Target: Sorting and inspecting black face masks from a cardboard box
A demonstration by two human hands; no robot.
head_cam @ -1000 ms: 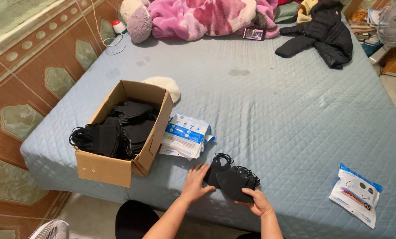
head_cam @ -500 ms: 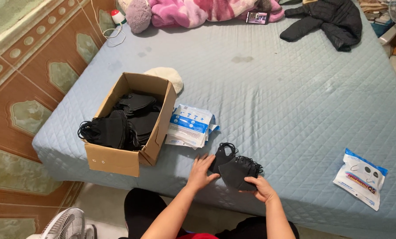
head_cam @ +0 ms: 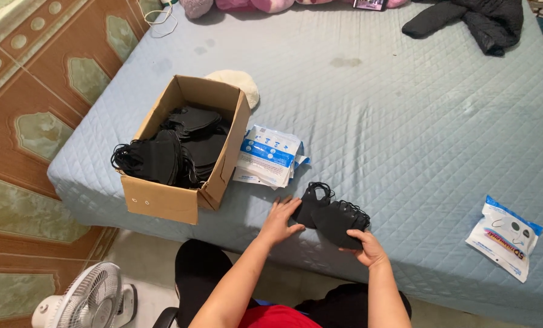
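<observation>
A stack of black face masks [head_cam: 335,217] lies on the grey-blue quilted bed [head_cam: 405,121] near its front edge. My right hand [head_cam: 365,248] grips the stack's near right side. My left hand [head_cam: 280,220] lies flat on the bed with its fingertips touching the stack's left end. To the left stands an open cardboard box [head_cam: 180,146] filled with more black masks, some hanging over its left rim. A pile of white and blue mask packets [head_cam: 268,157] lies between the box and the stack.
One sealed mask packet [head_cam: 505,235] lies at the bed's right front. A cream cap [head_cam: 238,82] sits behind the box. A black jacket [head_cam: 471,21] and pink bedding lie at the far end. A white fan [head_cam: 86,300] stands on the floor at lower left.
My view has shifted down and closer. My left hand has slid a little left and flattened at the stack's end. My right hand keeps its hold on the masks.
</observation>
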